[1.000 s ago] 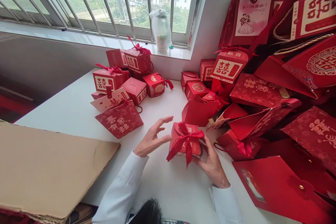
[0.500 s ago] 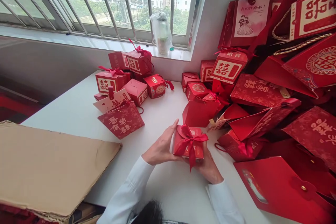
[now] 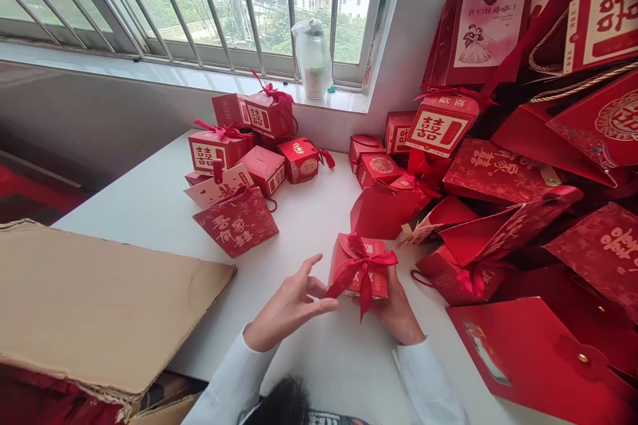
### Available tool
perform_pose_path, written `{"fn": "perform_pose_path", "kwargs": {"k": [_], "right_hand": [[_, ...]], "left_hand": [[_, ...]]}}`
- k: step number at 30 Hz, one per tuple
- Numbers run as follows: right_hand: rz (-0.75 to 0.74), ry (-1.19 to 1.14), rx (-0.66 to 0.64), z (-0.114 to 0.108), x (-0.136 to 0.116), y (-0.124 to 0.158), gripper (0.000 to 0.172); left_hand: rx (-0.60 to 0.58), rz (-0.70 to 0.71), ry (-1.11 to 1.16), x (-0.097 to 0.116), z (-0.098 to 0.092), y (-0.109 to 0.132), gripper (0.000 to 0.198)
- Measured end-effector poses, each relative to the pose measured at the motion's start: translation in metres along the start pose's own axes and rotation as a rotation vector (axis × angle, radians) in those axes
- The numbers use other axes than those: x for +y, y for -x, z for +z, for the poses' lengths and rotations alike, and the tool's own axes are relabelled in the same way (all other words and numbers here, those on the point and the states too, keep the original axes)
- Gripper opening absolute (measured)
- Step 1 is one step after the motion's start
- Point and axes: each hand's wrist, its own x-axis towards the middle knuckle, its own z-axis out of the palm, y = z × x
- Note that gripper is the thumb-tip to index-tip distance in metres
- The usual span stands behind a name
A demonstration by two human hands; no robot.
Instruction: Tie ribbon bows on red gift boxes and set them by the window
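Note:
A small red gift box (image 3: 375, 249) with gold characters is held above the white table (image 3: 309, 372). My right hand (image 3: 401, 313) grips it from the right side and below, so some of its fingers are hidden. A red ribbon bow (image 3: 363, 265) crosses the box, one tail hanging down the front. Just left of the box is my left hand (image 3: 292, 302), its thumb and fingers spread. The fingertips are close to the bow's left tail; whether they touch it I cannot tell.
Several red boxes (image 3: 264, 169) and a dark red bag (image 3: 236, 222) stand at the back left. On the right is a heap of red bags and boxes (image 3: 498, 166). A cardboard carton (image 3: 109, 299) is at the left; a bagged cup (image 3: 314, 66) stands on the windowsill.
My left hand has come off the box's left side and moved left and down, fingers apart. My right hand still holds the box. The view has shifted slightly.

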Motion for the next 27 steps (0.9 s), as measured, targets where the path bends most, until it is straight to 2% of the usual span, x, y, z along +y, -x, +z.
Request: {"fn": "perform_pose_path", "kwargs": {"k": [5,9,11,13,16,19,23,27], "right_hand": [[0.009,-0.011,-0.014,0.000,-0.002,0.001,0.081],[0.032,-0.068,-0.027,0.000,-0.002,0.002,0.081],[0.043,-0.079,-0.021,0.001,-0.002,0.002,0.083],[0.048,-0.086,-0.021,0.001,-0.001,0.001,0.084],[0.030,-0.061,-0.011,0.001,-0.001,0.000,0.083],[0.016,-0.046,0.017,0.003,0.000,0.000,0.083],[0.046,-0.032,0.045,0.004,0.000,0.000,0.086],[0.042,-0.015,0.048,0.007,-0.001,-0.001,0.085]], "left_hand": [[0.058,-0.027,0.189,-0.007,0.000,-0.007,0.078],[-0.022,-0.060,0.086,-0.003,-0.020,-0.001,0.060],[0.037,-0.042,-0.044,0.003,-0.029,0.002,0.045],[0.189,0.035,-0.146,0.012,-0.031,0.000,0.037],[0.363,0.240,-0.219,0.025,-0.021,-0.013,0.033],[0.379,0.397,-0.248,0.033,-0.001,-0.033,0.039],[0.360,0.377,-0.206,0.034,0.018,-0.054,0.047],[0.267,0.266,-0.070,0.030,0.018,-0.059,0.047]]}}
